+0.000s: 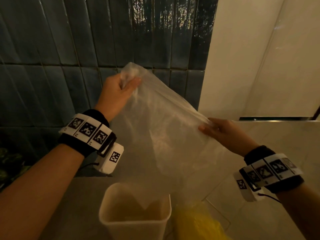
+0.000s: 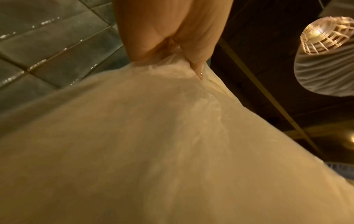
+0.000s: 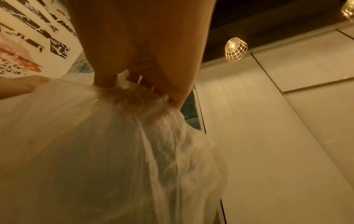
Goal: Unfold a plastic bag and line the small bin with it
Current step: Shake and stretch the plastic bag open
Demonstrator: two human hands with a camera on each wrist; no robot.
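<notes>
Dim, warm amber lighting in all three views. Sources visible: caged lamp (image 3: 236, 49) upper right in right wrist view, second caged lamp (image 2: 328, 35) at right edge of left wrist view. Specular glare streaked down glossy dark tiles (image 1: 152, 19) in head view. Plastic bag (image 1: 161, 135) soft and motion-blurred, worst in wrist views. Strong wide-angle bending of lines toward frame edges. Noise in shadowed corners.
</notes>
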